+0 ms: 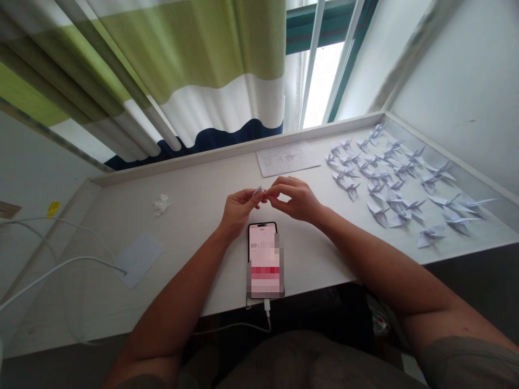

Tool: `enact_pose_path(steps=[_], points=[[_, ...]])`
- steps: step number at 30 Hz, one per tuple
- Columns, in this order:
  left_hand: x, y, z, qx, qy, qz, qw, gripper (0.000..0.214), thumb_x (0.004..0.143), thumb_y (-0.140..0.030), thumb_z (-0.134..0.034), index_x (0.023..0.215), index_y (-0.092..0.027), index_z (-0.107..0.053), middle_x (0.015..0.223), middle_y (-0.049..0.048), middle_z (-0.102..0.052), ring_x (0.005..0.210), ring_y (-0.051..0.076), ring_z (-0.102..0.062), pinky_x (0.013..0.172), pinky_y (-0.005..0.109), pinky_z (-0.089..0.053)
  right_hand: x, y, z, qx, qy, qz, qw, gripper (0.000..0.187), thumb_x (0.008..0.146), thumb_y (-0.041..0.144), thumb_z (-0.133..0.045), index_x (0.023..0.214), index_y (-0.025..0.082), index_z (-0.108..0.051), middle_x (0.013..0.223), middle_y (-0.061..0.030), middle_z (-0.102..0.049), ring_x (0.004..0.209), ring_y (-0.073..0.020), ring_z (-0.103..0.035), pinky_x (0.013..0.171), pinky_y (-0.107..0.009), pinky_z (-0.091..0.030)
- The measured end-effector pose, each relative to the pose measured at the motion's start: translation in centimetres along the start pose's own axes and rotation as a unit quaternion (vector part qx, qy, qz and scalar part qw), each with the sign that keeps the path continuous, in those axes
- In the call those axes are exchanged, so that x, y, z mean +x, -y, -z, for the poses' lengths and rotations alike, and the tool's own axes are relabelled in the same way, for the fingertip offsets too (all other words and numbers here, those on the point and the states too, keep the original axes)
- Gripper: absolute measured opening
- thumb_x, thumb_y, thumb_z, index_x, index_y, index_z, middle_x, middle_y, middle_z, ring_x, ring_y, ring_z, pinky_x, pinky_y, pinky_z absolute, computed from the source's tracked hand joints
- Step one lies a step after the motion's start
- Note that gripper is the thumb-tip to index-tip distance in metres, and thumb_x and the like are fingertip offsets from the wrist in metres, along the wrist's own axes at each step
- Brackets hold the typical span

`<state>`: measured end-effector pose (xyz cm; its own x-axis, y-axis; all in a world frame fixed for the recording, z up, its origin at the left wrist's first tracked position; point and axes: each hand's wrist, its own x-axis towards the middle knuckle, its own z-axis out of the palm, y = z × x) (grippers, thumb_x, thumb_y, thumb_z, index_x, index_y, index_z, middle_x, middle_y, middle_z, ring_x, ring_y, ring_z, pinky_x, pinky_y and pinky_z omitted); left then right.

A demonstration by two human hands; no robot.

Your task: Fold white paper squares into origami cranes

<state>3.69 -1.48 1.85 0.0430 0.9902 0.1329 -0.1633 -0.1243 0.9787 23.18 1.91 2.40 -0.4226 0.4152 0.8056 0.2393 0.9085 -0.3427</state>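
Note:
A small folded piece of white paper (258,190) is held up over the middle of the table, just beyond the phone. My left hand (240,209) pinches it between thumb and fingers. From the other side, my right hand (295,198) reaches in with thumb and forefinger closed at the paper's edge. The fingers cover most of the paper, so its folded shape is hard to make out. Several folded white paper cranes (399,170) stand in a group on the right part of the table.
A phone (263,254) showing a timer lies near the front edge, a white cable (267,309) plugged in. Behind my hands lies a printed sheet (287,158). On the left are crumpled paper (161,205), a plain paper sheet (141,259) and cables (81,261). A raised ledge (227,149) borders the back.

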Motion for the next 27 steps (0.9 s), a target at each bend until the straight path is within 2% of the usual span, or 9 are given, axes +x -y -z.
enact_pose_path(steps=[3,8,11,20,24,27], points=[[-0.02,0.01,-0.01,-0.009,-0.008,0.004,1.0,0.033,0.07,-0.053,-0.097,0.084,-0.024,-0.087,0.079,0.0033,-0.079,0.074,0.014,-0.066,0.067,0.028,-0.049,-0.11,0.19,-0.14,0.024,-0.011,-0.026,0.999,0.006,0.098,0.024,-0.071,0.094,0.021,-0.072,0.081,-0.001,-0.071,0.07,-0.0144,-0.066,0.066,-0.03,-0.054],[-0.04,-0.04,-0.04,-0.012,-0.004,-0.009,1.0,0.032,0.068,-0.052,-0.098,0.083,-0.026,-0.088,0.086,0.0029,-0.08,0.08,0.015,-0.064,0.069,0.028,-0.049,0.01,0.51,-0.23,0.09,-0.025,-0.086,0.992,0.009,0.098,0.028,-0.076,0.094,0.021,-0.073,0.081,-0.0005,-0.072,0.069,-0.0136,-0.068,0.066,-0.03,-0.057],[-0.01,-0.06,-0.03,-0.007,-0.001,-0.014,1.0,0.03,0.07,-0.051,-0.097,0.083,-0.026,-0.088,0.085,0.003,-0.079,0.079,0.015,-0.062,0.069,0.028,-0.049,0.12,0.49,-0.22,0.101,-0.029,-0.079,0.991,0.008,0.1,0.028,-0.074,0.096,0.022,-0.074,0.086,-0.0014,-0.073,0.072,-0.0138,-0.068,0.068,-0.031,-0.058],[0.04,-0.07,-0.08,-0.027,-0.031,0.015,0.999,0.035,0.065,-0.05,-0.1,0.084,-0.024,-0.087,0.082,0.003,-0.079,0.076,0.014,-0.064,0.069,0.027,-0.049,-0.13,0.18,-0.03,0.037,0.025,-0.034,0.998,0.009,0.106,0.02,-0.062,0.099,0.021,-0.068,0.09,-0.0029,-0.069,0.075,-0.0148,-0.065,0.067,-0.031,-0.054],[0.07,-0.01,-0.14,-0.033,-0.036,0.012,0.999,0.036,0.064,-0.05,-0.101,0.084,-0.023,-0.086,0.08,0.0021,-0.079,0.073,0.013,-0.063,0.069,0.027,-0.049,-0.06,0.44,-0.02,0.034,0.007,-0.043,0.998,0.008,0.102,0.021,-0.065,0.095,0.021,-0.065,0.086,-0.0018,-0.068,0.073,-0.0148,-0.065,0.067,-0.032,-0.055],[0.07,0.11,-0.1,-0.029,-0.04,0.011,0.999,0.036,0.064,-0.05,-0.101,0.085,-0.023,-0.086,0.081,0.0022,-0.079,0.074,0.013,-0.063,0.07,0.028,-0.049,-0.11,0.42,-0.09,0.046,-0.015,-0.059,0.997,0.003,0.1,0.024,-0.069,0.101,0.022,-0.068,0.088,-0.0014,-0.07,0.073,-0.0147,-0.067,0.069,-0.033,-0.057]])
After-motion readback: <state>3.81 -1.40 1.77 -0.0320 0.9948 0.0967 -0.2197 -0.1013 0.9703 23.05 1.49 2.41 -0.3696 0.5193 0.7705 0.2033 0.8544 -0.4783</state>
